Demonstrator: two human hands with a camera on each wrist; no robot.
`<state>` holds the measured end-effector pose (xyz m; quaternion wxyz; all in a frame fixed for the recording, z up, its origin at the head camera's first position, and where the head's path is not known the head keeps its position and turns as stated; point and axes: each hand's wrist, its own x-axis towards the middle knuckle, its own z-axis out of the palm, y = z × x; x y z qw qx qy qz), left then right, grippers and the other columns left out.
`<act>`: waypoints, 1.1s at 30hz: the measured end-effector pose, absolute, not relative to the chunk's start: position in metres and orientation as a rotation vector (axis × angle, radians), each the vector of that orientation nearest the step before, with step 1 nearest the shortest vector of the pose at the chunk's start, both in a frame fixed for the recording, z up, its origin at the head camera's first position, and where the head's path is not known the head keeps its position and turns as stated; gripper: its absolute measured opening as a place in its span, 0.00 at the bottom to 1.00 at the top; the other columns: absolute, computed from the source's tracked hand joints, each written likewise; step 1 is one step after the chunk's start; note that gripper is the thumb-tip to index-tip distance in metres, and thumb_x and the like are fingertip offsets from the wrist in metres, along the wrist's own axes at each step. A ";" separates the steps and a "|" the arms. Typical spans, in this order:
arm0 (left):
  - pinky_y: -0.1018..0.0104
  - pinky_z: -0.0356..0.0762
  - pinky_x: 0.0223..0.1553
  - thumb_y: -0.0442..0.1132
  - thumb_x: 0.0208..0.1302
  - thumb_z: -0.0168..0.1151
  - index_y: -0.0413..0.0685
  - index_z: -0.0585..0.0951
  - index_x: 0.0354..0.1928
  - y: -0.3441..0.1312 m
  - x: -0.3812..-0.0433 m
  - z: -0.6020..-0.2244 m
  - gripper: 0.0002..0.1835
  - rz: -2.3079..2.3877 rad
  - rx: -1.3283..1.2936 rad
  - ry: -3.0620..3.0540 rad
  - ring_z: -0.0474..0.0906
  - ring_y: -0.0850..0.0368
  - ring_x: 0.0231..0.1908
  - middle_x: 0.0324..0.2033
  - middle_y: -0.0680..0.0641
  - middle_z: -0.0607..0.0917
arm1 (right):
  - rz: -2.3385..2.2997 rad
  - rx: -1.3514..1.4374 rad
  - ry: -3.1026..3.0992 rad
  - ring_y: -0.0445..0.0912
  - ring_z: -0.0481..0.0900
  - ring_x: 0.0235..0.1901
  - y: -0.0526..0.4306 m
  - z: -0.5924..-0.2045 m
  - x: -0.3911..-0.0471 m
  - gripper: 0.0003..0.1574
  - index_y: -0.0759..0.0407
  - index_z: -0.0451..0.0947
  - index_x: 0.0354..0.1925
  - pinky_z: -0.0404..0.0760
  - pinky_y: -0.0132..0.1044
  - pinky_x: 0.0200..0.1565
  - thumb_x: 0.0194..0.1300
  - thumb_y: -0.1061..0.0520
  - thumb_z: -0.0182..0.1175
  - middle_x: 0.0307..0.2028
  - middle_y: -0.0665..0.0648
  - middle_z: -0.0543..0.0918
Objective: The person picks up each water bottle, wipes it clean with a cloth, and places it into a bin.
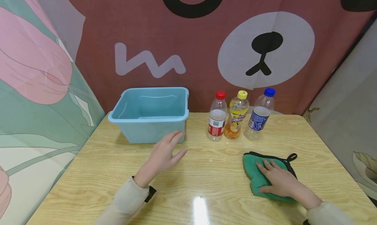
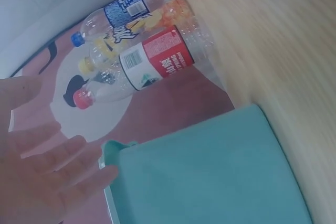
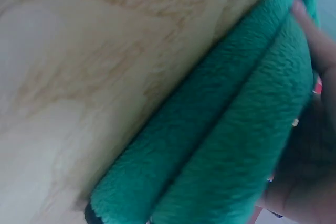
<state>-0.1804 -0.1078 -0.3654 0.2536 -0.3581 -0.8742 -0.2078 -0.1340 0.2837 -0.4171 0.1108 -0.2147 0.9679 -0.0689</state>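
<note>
My left hand point(image 1: 165, 153) hangs in the air before the right front corner of a light blue plastic bin point(image 1: 147, 131), its fingers extended and the thumb apart; it holds nothing. The left wrist view shows the spread fingers close to the bin's rim. On the right, my right hand point(image 1: 278, 179) rests on a folded green cloth point(image 1: 254, 172) with black edging and a hanging loop. Its fingers lie spread over the top. From the right wrist, a digit presses into the fold of the green cloth point(image 3: 231, 129); the remaining fingers are mostly hidden.
Right of the bin stand three clear bottles: a red-capped bottle point(image 1: 217, 123), a yellow-capped bottle point(image 1: 236, 117) with orange bits inside, and a blue-capped bottle point(image 1: 259, 117). They share a wooden table point(image 1: 188, 185). A printed curtain point(image 1: 203, 54) hangs behind.
</note>
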 end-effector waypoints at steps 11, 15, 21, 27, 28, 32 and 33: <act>0.54 0.71 0.52 0.44 0.60 0.60 0.40 0.70 0.58 -0.093 -0.189 -0.357 0.26 -0.726 -0.965 -2.449 0.69 0.47 0.55 0.55 0.40 0.73 | -0.324 -0.650 2.935 0.70 0.70 0.48 0.289 -0.412 -0.139 0.41 0.72 0.72 0.52 0.72 0.60 0.44 0.47 0.44 0.66 0.50 0.74 0.73; 0.55 0.70 0.53 0.44 0.60 0.60 0.40 0.70 0.58 -0.089 -0.192 -0.355 0.26 -0.759 -0.972 -2.455 0.69 0.48 0.55 0.55 0.41 0.73 | -0.532 -0.675 2.895 0.63 0.76 0.44 0.299 -0.407 -0.141 0.39 0.78 0.71 0.50 0.75 0.53 0.44 0.51 0.49 0.65 0.44 0.70 0.78; 0.56 0.70 0.53 0.43 0.60 0.60 0.39 0.71 0.57 -0.083 -0.196 -0.355 0.25 -0.861 -1.004 -2.410 0.70 0.49 0.55 0.54 0.41 0.74 | -0.840 -0.726 2.853 0.38 0.78 0.34 0.313 -0.403 -0.142 0.27 0.71 0.72 0.48 0.77 0.35 0.31 0.59 0.51 0.61 0.37 0.55 0.81; 0.56 0.68 0.56 0.43 0.60 0.60 0.38 0.70 0.57 -0.074 -0.199 -0.353 0.26 -0.931 -0.995 -2.412 0.69 0.48 0.56 0.55 0.40 0.74 | -1.118 -0.643 2.872 0.33 0.73 0.27 0.318 -0.400 -0.138 0.11 0.65 0.74 0.40 0.72 0.31 0.25 0.59 0.61 0.60 0.29 0.47 0.77; 0.56 0.68 0.56 0.43 0.59 0.60 0.38 0.70 0.58 -0.072 -0.199 -0.352 0.26 -0.934 -0.992 -2.416 0.69 0.48 0.56 0.55 0.40 0.74 | -1.166 -0.609 2.861 0.34 0.73 0.27 0.318 -0.399 -0.137 0.11 0.66 0.74 0.40 0.73 0.31 0.25 0.59 0.62 0.60 0.30 0.47 0.77; 0.57 0.68 0.55 0.44 0.60 0.60 0.39 0.69 0.59 -0.065 -0.202 -0.352 0.27 -0.926 -0.968 -2.430 0.69 0.49 0.55 0.55 0.41 0.74 | -1.292 -0.519 2.851 0.31 0.74 0.34 0.321 -0.397 -0.134 0.18 0.74 0.71 0.47 0.76 0.30 0.30 0.61 0.64 0.58 0.37 0.41 0.77; 0.57 0.70 0.54 0.44 0.60 0.60 0.39 0.69 0.59 -0.063 -0.203 -0.351 0.27 -0.932 -0.961 -2.430 0.70 0.50 0.55 0.55 0.41 0.74 | -1.319 -0.527 2.849 0.31 0.74 0.35 0.322 -0.397 -0.134 0.19 0.76 0.69 0.49 0.76 0.30 0.31 0.61 0.65 0.57 0.38 0.39 0.76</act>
